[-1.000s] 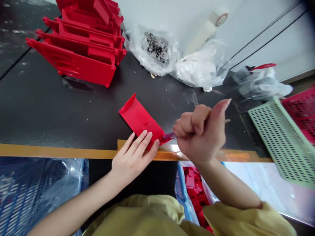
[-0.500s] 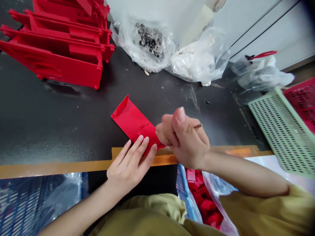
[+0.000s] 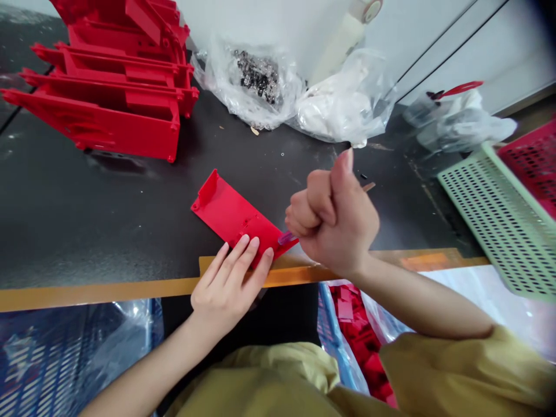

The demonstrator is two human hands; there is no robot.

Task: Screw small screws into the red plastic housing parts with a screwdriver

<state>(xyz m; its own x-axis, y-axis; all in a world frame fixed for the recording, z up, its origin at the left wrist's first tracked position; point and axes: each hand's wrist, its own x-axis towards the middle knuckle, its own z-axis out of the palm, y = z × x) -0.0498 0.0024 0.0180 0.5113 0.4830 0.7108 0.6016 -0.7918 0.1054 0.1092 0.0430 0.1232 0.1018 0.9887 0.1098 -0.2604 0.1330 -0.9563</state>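
A red plastic panel [image 3: 234, 209] lies slanted on the dark table, with a raised wall at its far left end. My left hand [image 3: 228, 284] rests on its near part, fingers stretched out and spread, pressing on the surface. Just right of it, my right hand [image 3: 336, 223] is a closed fist, thumb up, around a slim tool. The tool's purple, see-through end [image 3: 286, 238] shows below the fist at the panel's right end. A thin brownish end sticks out behind the hand; the rest is hidden by my fingers.
Red plastic housings [image 3: 125, 124] stand in a row at back left. Behind are clear bags, one with small black parts [image 3: 258, 75], another with white contents [image 3: 334, 113]. A green basket [image 3: 490, 214] is at right. Below the taped edge [image 3: 99, 292], red pieces [image 3: 358, 330] fill a lined crate.
My right fist has moved up and to the right, off the panel's end, and the tool's purple end now shows. My left hand still lies on the panel. The camera view has shifted slightly.
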